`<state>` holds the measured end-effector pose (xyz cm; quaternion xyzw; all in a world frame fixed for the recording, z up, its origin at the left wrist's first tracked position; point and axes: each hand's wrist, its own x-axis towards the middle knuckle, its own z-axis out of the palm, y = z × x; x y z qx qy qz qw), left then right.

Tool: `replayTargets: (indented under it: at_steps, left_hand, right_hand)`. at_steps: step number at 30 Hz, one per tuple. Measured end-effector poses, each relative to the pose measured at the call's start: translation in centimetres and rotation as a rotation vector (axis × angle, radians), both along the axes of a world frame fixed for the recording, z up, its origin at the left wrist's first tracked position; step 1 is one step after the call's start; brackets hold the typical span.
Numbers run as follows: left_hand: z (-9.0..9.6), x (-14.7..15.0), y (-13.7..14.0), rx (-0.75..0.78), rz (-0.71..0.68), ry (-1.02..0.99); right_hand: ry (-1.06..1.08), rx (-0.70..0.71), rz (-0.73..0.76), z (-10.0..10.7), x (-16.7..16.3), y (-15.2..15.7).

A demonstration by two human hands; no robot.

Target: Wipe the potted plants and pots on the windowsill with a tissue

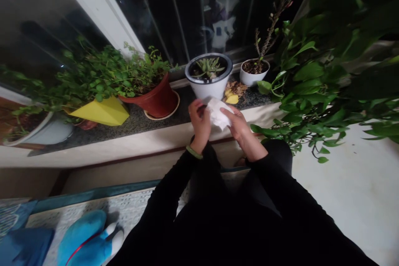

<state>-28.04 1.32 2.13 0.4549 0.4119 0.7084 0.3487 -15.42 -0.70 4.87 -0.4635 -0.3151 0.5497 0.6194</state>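
Note:
A crumpled white tissue [218, 113] is held between my two hands, just in front of a white pot [208, 88] with a spiky succulent. My right hand [240, 125] grips the tissue from the right, its thumb across the top. My left hand [200, 121], with a green bangle at the wrist, has curled fingers and its thumb against the tissue's left edge. Close to my right fingertips, a yellow petal-like piece [231, 97] lies by dry brown scraps [237, 88] on the dark stone sill [137, 122].
Left along the sill stand a reddish-brown pot [158, 102], a yellow angular thing [101, 112] and a grey-white planter [51, 131]. A small white pot [254, 77] with a thorny stem stands right. Leafy vines [311, 79] hang at far right. A blue plush toy [87, 237] lies lower left.

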Motion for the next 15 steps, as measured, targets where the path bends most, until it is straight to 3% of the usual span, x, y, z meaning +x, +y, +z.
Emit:
replayTargets:
  at_steps: [2, 4, 10, 12, 15]
  left_hand:
    - [0.1, 0.0, -0.6, 0.143, -0.001, 0.216]
    - [-0.2, 0.5, -0.8, 0.162, -0.061, 0.307]
    - [-2.3, 2.6, 0.3, -0.048, -0.181, 0.090]
    - [-1.7, 1.9, 1.1, -0.059, -0.119, 0.059]
    - [1.1, -0.7, 3.2, -0.017, 0.115, 0.082]
  right_hand:
    - [-0.007, 0.025, -0.031, -0.1, -0.4, -0.1]
    - [-0.045, 0.096, -0.048, -0.6, -1.0, -0.1]
    - [-0.176, 0.210, -0.262, -3.1, -2.4, 1.8]
    - [-0.291, 0.261, -0.390, -3.3, -2.0, 3.6]
    - [-0.489, 0.420, -0.525, -2.6, -1.1, 6.6]
